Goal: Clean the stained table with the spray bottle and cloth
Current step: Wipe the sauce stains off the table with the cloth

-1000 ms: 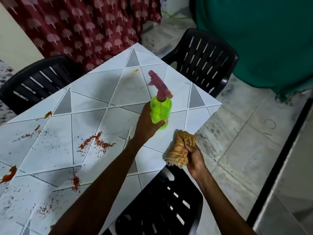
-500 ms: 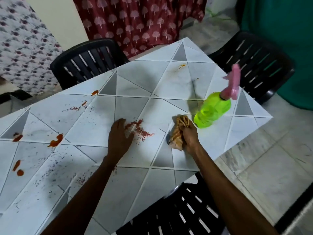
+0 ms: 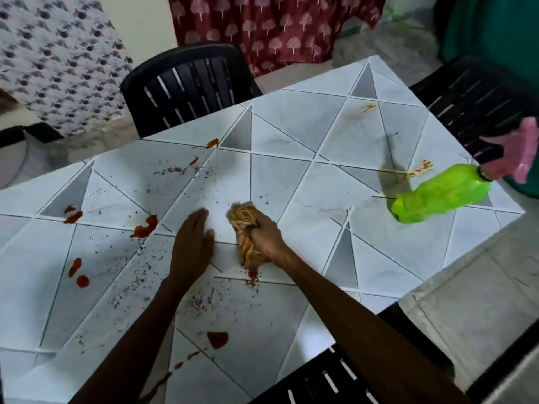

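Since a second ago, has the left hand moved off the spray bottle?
Yes. The left hand now lies flat on the table, well left of the spray bottle standing near the right edge.

One table (image 3: 291,176) is showing, with three black chairs (image 3: 189,83) standing around it. One green spray bottle (image 3: 443,193) and one cloth (image 3: 248,228) are sitting on the top, along with two hands: the left hand (image 3: 192,243) and the right hand (image 3: 267,234). Red blobs (image 3: 217,339) are lying across the tiles, roughly ten, though the fine specks are too small for counting.
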### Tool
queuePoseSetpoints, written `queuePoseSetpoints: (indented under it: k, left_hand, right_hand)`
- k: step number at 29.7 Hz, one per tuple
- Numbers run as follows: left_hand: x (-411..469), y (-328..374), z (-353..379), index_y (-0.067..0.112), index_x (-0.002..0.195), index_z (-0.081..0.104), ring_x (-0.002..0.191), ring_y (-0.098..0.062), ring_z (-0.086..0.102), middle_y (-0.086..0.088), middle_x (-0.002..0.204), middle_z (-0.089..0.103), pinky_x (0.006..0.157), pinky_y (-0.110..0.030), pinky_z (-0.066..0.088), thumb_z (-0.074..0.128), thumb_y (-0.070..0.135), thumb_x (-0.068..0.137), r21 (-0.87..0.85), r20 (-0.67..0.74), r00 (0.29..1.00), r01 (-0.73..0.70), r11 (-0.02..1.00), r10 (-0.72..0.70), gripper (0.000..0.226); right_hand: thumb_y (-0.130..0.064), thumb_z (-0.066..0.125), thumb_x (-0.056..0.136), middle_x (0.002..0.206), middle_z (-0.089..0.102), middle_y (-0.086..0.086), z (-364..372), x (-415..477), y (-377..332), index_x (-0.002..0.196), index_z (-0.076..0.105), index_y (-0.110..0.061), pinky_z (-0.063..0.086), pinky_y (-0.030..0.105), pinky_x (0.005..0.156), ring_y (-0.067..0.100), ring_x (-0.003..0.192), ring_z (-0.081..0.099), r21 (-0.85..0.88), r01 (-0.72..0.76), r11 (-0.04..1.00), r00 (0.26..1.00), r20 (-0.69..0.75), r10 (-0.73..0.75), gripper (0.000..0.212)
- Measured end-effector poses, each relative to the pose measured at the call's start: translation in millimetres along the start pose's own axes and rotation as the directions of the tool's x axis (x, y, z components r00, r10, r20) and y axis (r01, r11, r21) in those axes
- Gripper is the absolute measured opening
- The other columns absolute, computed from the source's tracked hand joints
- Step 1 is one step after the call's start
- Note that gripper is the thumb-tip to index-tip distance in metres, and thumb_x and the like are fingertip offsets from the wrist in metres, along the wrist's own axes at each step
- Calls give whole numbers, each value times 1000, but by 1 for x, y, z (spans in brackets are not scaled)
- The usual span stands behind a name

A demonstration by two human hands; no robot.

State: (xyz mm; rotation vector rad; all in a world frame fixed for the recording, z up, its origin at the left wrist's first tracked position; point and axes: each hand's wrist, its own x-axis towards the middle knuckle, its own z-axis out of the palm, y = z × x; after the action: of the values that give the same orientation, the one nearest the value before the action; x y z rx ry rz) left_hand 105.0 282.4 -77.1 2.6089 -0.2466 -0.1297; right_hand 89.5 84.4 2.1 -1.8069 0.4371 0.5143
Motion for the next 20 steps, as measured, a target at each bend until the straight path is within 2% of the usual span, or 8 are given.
queuePoseSetpoints:
  k: [3,6,8,10,12,15,18,20]
  left_hand:
    - [0,-2,1,2,144,45,139,-31,41,-17,149,46,117,-44,33,38,31,100,-8,-1,999,-51,999,51,53]
    - [3,-4,0,2,143,46,138,-30,42,-17,147,48,116,-43,34,42,30,100,-25,-13,996,-91,996,91,52]
    - [10,0,2,1,143,45,138,-30,42,-17,146,48,115,-46,35,46,29,99,-33,-13,992,-125,992,125,52]
    - [21,8,6,2,144,44,139,-29,40,-16,148,47,115,-47,36,48,32,98,-49,-7,989,-146,988,146,54]
    - [32,19,12,3,145,42,141,-28,38,-14,150,44,116,-47,35,47,35,99,-55,6,989,-147,988,148,57]
    - [45,34,21,3,147,39,143,-28,35,-14,152,41,116,-47,34,44,38,100,-42,20,989,-146,988,147,59]
    - [48,44,27,2,147,38,143,-28,35,-15,152,41,117,-47,33,42,39,99,-35,13,992,-122,992,122,60]
    - [49,47,29,2,146,39,142,-28,35,-15,151,42,117,-47,33,41,38,99,-32,3,993,-114,993,115,59]
  right_hand:
    - [-3,55,96,138,60,10,10,-1,4,140,57,-18,51,21,90,22,113,63,28,6,1000,996,89,-9,46]
    - [5,45,99,119,68,6,-2,-10,3,135,59,-9,52,10,68,4,83,68,163,-23,986,996,85,9,41]
    - [13,44,94,111,72,7,-30,-16,3,130,62,-12,54,15,67,3,76,70,249,-21,968,1000,3,22,48]
    - [17,46,88,110,73,3,-75,-19,3,123,65,-18,54,15,72,6,83,71,269,6,963,990,-136,32,53]
    - [14,49,86,113,73,-2,-123,-18,3,121,68,-21,52,16,83,9,96,69,201,90,975,951,-309,-24,53]
    - [-6,53,85,110,73,-3,-185,0,14,119,67,-29,51,30,86,15,98,67,-106,58,993,842,-529,-106,43]
    - [-25,43,74,108,70,9,-224,36,38,122,59,-25,54,46,84,34,100,65,-353,-127,927,796,-593,-117,51]
    - [-25,43,72,106,70,13,-237,57,57,121,58,-24,54,49,82,38,99,65,-338,-197,920,800,-599,-49,51]
